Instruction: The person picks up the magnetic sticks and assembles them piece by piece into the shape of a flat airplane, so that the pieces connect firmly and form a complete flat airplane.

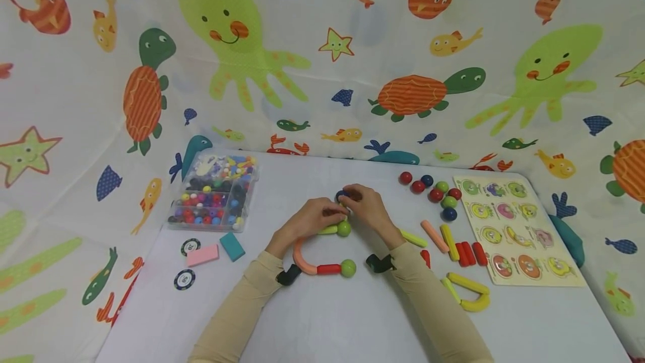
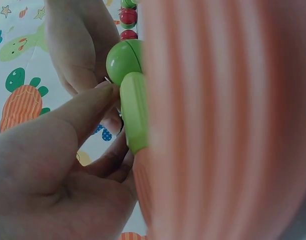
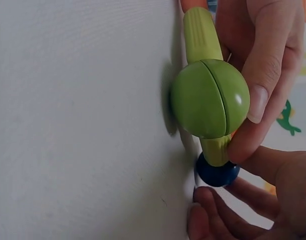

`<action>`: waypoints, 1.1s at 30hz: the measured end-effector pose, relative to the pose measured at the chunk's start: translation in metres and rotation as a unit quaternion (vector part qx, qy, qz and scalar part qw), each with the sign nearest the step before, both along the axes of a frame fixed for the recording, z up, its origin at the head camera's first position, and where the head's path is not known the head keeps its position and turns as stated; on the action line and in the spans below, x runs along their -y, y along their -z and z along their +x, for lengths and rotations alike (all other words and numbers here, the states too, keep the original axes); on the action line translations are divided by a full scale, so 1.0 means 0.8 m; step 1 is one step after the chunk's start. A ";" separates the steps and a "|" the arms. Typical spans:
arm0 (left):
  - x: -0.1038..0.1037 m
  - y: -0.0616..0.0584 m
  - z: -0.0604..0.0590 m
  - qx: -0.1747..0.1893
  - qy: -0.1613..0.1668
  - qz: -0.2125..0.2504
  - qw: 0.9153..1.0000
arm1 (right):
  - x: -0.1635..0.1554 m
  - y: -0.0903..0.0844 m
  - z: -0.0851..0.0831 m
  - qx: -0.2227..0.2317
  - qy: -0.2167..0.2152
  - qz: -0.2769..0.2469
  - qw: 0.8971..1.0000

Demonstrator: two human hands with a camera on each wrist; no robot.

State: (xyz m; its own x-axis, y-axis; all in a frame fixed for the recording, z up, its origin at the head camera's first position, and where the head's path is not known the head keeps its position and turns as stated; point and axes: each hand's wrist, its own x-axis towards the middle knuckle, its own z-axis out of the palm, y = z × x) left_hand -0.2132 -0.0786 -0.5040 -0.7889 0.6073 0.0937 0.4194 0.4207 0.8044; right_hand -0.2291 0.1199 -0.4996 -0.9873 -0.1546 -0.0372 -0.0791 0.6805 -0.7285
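My right hand (image 1: 368, 209) holds a dark blue ball (image 3: 217, 175) between its fingers, low over the white table. Beside it, my left hand (image 1: 317, 217) pinches a short yellow-green rod (image 3: 215, 151) that runs from the blue ball to a green ball (image 3: 207, 100). From that green ball another yellow-green rod (image 2: 134, 112) leads to a curved orange rod (image 1: 302, 256). Further along, a red rod (image 1: 329, 269) ends in a second green ball (image 1: 348, 268). In the head view my fingers partly cover the blue ball and the pinched rod.
Loose red, blue and green balls (image 1: 435, 195) lie at the back right, with several rods (image 1: 447, 241) in front. A fruit puzzle board (image 1: 559, 280) lies far right. To the left are a bead box (image 1: 206, 227), pink (image 1: 202, 255) and teal blocks (image 1: 232, 247), and chips (image 1: 184, 279).
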 end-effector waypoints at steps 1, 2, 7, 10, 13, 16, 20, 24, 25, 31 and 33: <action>0.000 0.000 0.000 0.002 -0.001 -0.001 1.000 | -0.001 0.000 0.000 -0.001 0.000 0.001 1.000; 0.000 0.000 0.000 0.005 -0.004 -0.003 1.000 | -0.003 0.001 0.001 -0.002 0.000 0.002 1.000; 0.002 0.001 0.000 0.025 -0.020 -0.005 0.999 | -0.015 0.001 0.004 -0.011 0.016 -0.002 1.000; 0.003 0.001 0.000 0.033 -0.035 -0.004 0.999 | -0.027 -0.002 0.007 -0.021 0.034 -0.013 0.999; 0.006 0.001 -0.001 0.040 -0.051 -0.001 0.998 | -0.043 -0.007 0.011 -0.025 0.052 -0.033 0.998; 0.009 0.001 -0.003 0.051 -0.064 0.000 0.997 | -0.061 -0.015 0.015 -0.036 0.066 -0.045 0.996; 0.013 0.000 -0.006 0.057 -0.076 0.003 0.995 | -0.092 -0.029 0.021 -0.084 0.079 -0.047 0.992; 0.016 -0.002 -0.011 0.053 -0.094 0.011 0.994 | -0.126 -0.040 0.031 -0.122 0.103 -0.043 0.986; 0.017 -0.003 -0.011 0.053 -0.100 0.012 0.994 | -0.134 -0.042 0.036 -0.119 0.112 -0.044 0.986; 0.020 -0.007 -0.011 0.057 -0.113 0.005 0.992 | -0.175 -0.043 0.072 -0.127 0.151 -0.019 0.980; 0.021 -0.007 -0.011 0.056 -0.114 0.004 0.992 | -0.184 -0.041 0.086 -0.133 0.155 -0.008 0.979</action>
